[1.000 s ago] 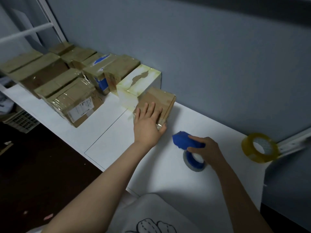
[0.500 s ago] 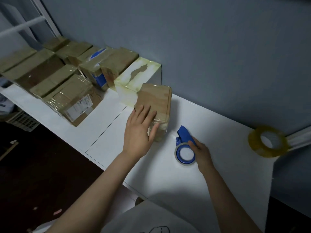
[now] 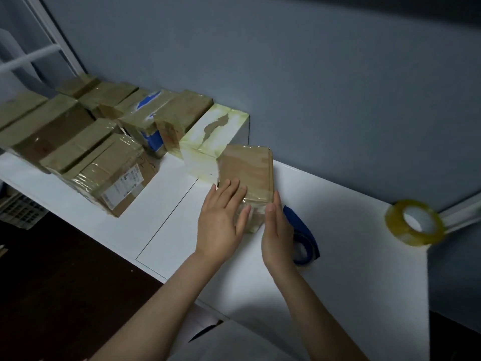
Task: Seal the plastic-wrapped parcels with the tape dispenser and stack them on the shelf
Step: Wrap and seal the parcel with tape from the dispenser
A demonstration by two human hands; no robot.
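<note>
Both hands flat: left hand (image 3: pixel 221 222) and right hand (image 3: pixel 277 230) press the taped parcel (image 3: pixel 247 173) | tape dispenser (image 3: pixel 304 235) lies right of them, unheld | wrapped parcels (image 3: pixel 78 142) rowed far left | this one probably sealed, not yet stacked

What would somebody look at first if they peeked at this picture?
Two hands meet in the middle: the left hand rests on a brown parcel and the right hand presses flat against its side, on the white table. Just behind the right hand lies the blue tape dispenser, and a yellow tape roll sits at the far right edge. A row of wrapped parcels lines the wall on the left.
</note>
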